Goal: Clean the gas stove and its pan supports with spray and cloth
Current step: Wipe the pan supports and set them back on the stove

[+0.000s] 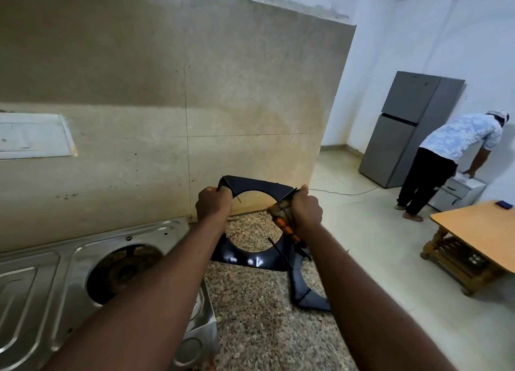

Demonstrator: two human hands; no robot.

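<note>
Speckled granite counter (250, 323) fills the near foreground. The steel gas stove (55, 281) sits on it at the left, stripped of its supports so that a grimy burner well (122, 270) lies open. To the right a second pan support (309, 295) lies flat on the stone, just beside the one being worked on. That pan support (259, 182) is a black square frame with a round opening and thin prongs, and it stands tilted on edge. Its lower rim is down at the granite, though I cannot tell whether it actually touches. The left hand (213, 204) is curled tight round the top left corner. The right hand (305, 207) grips the top right corner with an orange-brown cloth (281, 211) bunched under the fingers. The frame looks like stiff enamelled metal, probably fairly heavy and slick where it shines. The broad corners seem the safest places to hold, because the prongs are thin and could dig into a palm. No spray bottle is in view. Behind the hands is a stained tiled wall (223, 92) with a switch plate (33, 135). Farther right are a wooden table (479, 228), a grey fridge (407, 128) and another person (457, 139) bending over a low unit.
</note>
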